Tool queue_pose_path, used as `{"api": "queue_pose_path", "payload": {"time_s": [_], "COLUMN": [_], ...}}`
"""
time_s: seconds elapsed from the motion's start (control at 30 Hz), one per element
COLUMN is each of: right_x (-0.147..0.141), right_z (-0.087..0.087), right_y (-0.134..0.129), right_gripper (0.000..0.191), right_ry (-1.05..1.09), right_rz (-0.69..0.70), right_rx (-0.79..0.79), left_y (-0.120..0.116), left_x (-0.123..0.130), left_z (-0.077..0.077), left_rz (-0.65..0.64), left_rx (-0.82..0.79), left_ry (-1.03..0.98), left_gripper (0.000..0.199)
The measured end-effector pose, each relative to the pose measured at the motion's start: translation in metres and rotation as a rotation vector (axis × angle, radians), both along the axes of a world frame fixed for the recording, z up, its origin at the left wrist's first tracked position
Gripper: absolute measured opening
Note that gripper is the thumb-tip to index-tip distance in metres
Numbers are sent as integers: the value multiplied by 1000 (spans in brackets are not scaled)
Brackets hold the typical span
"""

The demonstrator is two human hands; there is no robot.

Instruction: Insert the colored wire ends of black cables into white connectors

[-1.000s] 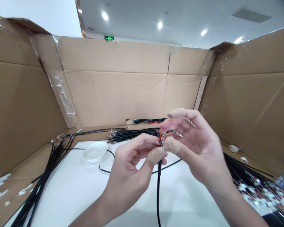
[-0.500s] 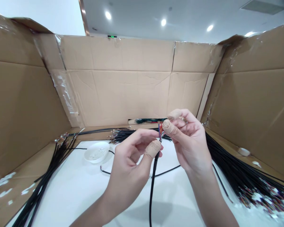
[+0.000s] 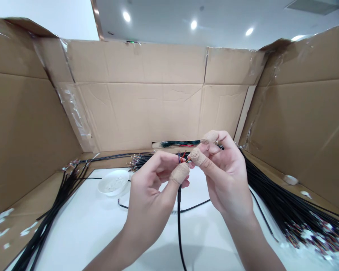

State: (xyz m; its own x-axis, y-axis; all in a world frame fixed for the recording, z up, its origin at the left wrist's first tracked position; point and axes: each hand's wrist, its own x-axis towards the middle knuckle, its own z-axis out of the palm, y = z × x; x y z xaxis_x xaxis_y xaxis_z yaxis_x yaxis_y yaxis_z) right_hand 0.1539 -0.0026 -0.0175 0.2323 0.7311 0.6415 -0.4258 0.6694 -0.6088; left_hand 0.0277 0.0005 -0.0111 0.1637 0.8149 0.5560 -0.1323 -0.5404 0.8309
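A black cable (image 3: 180, 222) hangs down from my left hand (image 3: 158, 192), whose thumb and fingers pinch its upper end. Thin coloured wires (image 3: 182, 156), red, blue and others, fan out above the left thumb. My right hand (image 3: 224, 169) pinches some of these wires, yellow and dark ones among them, between thumb and fingers, just right of the left fingertips. Tan tape wraps both thumbs and the right index finger. The wire tips inside the right pinch are hidden.
White table (image 3: 96, 233) inside cardboard walls (image 3: 158, 109). A white bowl (image 3: 113, 183) with small white pieces stands at left. Black cable bundles lie left (image 3: 52, 218), at the back (image 3: 141, 162) and right (image 3: 271, 188). Another cable (image 3: 196, 205) lies behind my hands.
Both hands have shifted slightly left with the cable. The left thumb now sits higher over the wire base, the right fingertips are lower, and the wires are spread apart more.
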Motion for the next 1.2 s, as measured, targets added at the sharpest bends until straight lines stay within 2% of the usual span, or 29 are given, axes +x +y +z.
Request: {"api": "queue_pose_path", "payload": {"time_s": [0.3, 0.43, 0.53, 0.67, 0.73, 0.9, 1.0, 1.2], "right_x": [-4, -2, 1, 4, 4, -2, -6, -11], "right_z": [4, 4, 6, 8, 8, 6, 3, -3], "right_y": [-4, -6, -6, -8, -10, -10, -4, 10], "right_gripper": [26, 20, 16, 30, 29, 22, 28, 36], "right_ry": [79, 95, 64, -5, -36, 15, 61, 168], "right_rz": [40, 112, 160, 149, 163, 50, 46, 183], "right_rx": [-134, -170, -158, -105, -104, -64, -104, -275], "left_y": [6, 7, 7, 9, 9, 10, 11, 12], "left_x": [2, 3, 4, 4, 4, 4, 5, 8], "left_z": [-1, -3, -4, -2, -1, -2, -3, -4], "left_rz": [-236, -280, -277, -263, -252, -222, -188, -96], "left_rx": [-161, -213, -231, -203, -185, -131, -80, 29], "left_ry": [-242, -288, -268, -204, -179, -165, -167, -156], "left_gripper": [20, 21, 21, 20, 20, 19, 17, 20]}}
